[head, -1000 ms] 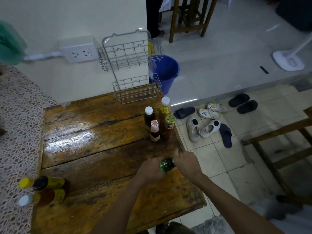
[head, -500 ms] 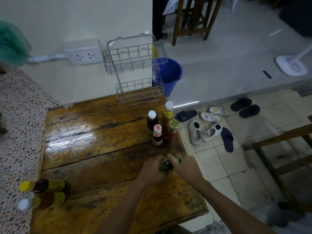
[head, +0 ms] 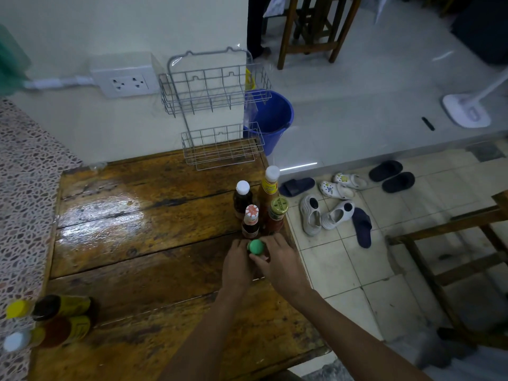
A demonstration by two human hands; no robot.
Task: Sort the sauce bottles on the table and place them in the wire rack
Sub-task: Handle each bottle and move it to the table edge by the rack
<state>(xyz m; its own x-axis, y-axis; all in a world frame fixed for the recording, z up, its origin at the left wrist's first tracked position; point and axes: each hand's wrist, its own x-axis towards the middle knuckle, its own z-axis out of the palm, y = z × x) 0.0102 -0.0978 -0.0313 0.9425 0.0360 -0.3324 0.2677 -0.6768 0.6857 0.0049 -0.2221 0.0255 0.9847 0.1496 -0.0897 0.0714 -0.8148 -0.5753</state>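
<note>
A green-capped bottle [head: 256,246] stands upright on the wooden table [head: 143,243], its body hidden between my hands. My left hand [head: 237,264] grips it from the left and my right hand [head: 277,259] grips it from the right. Just behind it stand several bottles near the table's right edge: a small red-capped one [head: 250,221], a gold-lidded jar [head: 277,215], a dark white-capped bottle [head: 242,198] and a tall orange white-capped bottle [head: 270,185]. The two-tier wire rack [head: 217,111] hangs empty on the wall behind them.
Two more bottles, a yellow-capped bottle [head: 49,307] and a white-capped bottle [head: 46,334], lie at the table's near left corner. A wall socket [head: 125,82] sits left of the rack. A blue bucket [head: 270,116], shoes [head: 324,213] and wooden furniture are on the floor right of the table.
The green-capped bottle lay tilted between my hands; both hands have moved it forward toward the group and stood it upright, cap facing up.
</note>
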